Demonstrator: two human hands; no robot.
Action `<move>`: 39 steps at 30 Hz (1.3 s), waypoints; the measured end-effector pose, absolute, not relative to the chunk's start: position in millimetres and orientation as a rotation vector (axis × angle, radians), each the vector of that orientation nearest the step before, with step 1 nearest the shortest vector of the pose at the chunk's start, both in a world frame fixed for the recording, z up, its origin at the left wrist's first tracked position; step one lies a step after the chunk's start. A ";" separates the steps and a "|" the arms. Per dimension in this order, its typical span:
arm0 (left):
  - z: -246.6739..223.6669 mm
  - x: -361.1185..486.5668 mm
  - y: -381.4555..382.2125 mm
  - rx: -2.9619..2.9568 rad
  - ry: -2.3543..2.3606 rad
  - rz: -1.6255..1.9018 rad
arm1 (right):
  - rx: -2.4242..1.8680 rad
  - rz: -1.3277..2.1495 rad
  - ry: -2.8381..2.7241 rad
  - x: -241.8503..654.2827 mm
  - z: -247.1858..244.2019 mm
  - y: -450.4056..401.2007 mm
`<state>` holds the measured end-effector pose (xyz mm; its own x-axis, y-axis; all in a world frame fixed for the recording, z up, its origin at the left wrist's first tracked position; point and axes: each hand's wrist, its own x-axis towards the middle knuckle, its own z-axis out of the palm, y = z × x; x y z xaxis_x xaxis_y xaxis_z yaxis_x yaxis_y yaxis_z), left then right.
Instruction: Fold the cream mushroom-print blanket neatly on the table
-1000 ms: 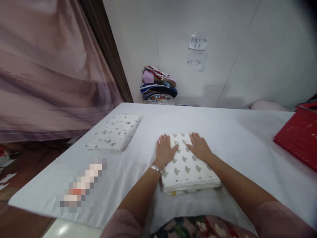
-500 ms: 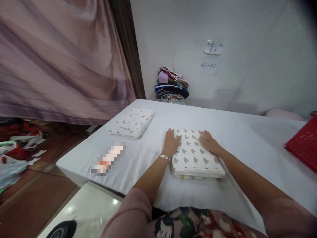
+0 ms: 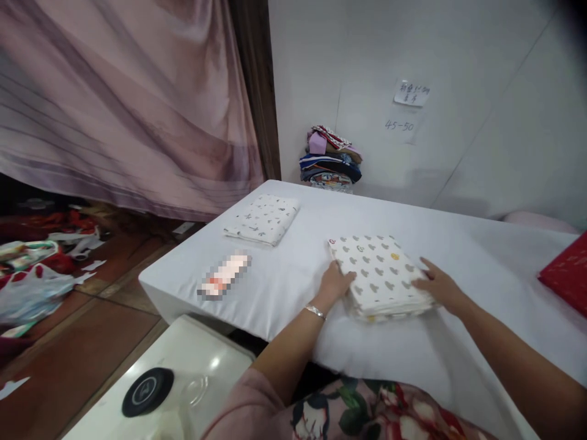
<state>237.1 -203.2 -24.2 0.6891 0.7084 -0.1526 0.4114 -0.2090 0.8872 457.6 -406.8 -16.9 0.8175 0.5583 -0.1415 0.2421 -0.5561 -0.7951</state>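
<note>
A folded white cloth with grey mushroom-like prints and one yellow motif lies in several layers on the white-covered table, turned slightly askew. My left hand, with a silver bracelet at the wrist, grips its left edge, thumb on top and the other fingers mostly hidden at the side. On the opposite edge, my right hand has its thumb over the cloth and its fingers along the side. Further left lies a second folded white cloth with small dark prints.
A pixelated object lies on the white-covered table at left. Coloured folded fabrics are stacked by the wall. A red item sits at the right edge. Below left is a white surface with a black disc.
The mushroom-print cloth has turned a little and its yellow motif now shows. My hands have moved from lying on top to its side edges. The view has shifted left.
</note>
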 end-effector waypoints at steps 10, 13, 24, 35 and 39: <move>-40.8 244.2 -202.6 1.647 0.843 0.362 | -2.547 -0.020 -1.171 445.5 5.0 -382.2; -36.7 246.8 -180.3 1.894 0.905 0.523 | -2.392 0.103 -1.365 392.4 4.5 -363.7; -28.6 282.9 -149.4 2.049 0.981 0.670 | -2.557 0.083 -1.568 359.2 9.4 -311.4; -30.5 277.9 -132.0 1.808 0.898 0.596 | -2.235 0.588 -1.109 395.7 11.7 -309.8; -31.1 272.3 -129.3 1.841 0.889 0.504 | -2.424 0.424 -1.305 385.0 16.5 -301.4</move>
